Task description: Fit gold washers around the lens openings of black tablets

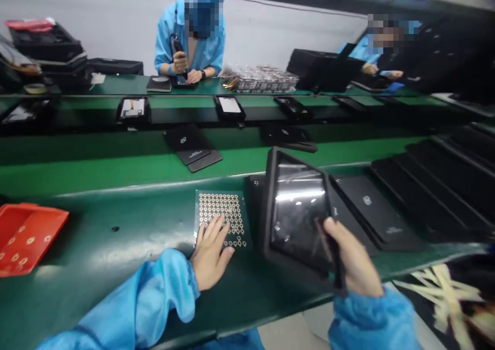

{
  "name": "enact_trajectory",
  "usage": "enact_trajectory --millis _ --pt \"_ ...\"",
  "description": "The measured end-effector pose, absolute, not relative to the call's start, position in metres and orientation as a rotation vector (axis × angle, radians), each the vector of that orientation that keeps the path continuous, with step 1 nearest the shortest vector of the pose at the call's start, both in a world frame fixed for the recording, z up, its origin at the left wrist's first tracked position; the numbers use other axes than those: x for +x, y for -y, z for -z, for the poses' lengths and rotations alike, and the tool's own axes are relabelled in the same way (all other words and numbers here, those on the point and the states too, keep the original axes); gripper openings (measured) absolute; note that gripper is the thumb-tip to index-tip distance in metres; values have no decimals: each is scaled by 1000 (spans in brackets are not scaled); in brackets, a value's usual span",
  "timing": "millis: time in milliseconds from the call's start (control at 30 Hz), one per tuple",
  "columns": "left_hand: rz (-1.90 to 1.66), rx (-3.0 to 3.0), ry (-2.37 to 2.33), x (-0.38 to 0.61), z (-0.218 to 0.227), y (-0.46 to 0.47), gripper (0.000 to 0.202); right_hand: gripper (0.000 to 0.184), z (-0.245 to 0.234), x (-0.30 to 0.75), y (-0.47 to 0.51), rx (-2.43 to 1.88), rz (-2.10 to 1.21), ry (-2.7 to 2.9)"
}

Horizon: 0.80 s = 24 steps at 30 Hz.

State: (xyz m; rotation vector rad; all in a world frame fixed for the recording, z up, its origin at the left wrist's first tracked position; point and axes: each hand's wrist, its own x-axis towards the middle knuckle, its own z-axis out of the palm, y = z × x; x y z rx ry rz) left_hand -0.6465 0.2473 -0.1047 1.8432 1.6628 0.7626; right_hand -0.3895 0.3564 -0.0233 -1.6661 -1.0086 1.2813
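While the left hand point(211, 252) lies spread, the right point(352, 257) holds a screen point(296, 211).

Glossy glass panel point(297, 211) in matt black plastic frame point(267, 216)

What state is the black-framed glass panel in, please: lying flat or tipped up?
Tipped up: the right hand holds the black-framed glass panel slanted above the green bench.

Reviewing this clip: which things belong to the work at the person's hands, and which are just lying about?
At the hands: left hand resting on a sheet of small rings; right hand gripping a black-framed glass panel.

Lying about: red tray with loose rings; stacked black cases; co-worker across the green bench.
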Motion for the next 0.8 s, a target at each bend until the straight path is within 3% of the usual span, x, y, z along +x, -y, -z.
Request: enact_trajectory --millis 167,300,533,667,800 --pt "-1171 548 -1119 -680 65 -187 70 64 68 -483 -275 -1351 -1754 1186" --pt "-1213 124 -1218 -720 48 -114 71 68 103 -550 -221 -1112 -1784 1549" --pt "-1266 436 -1586 -694 35 -97 62 62 122 -556 -184 -725 -1642 2044" --pt "-1238 929 -1725 -664 34 -141 67 61 95 -531 -206 -772 -2039 1707" --pt "-1325 1022 -1812 -680 35 -137 64 69 77 -514 -235 -880 -2315 1228"
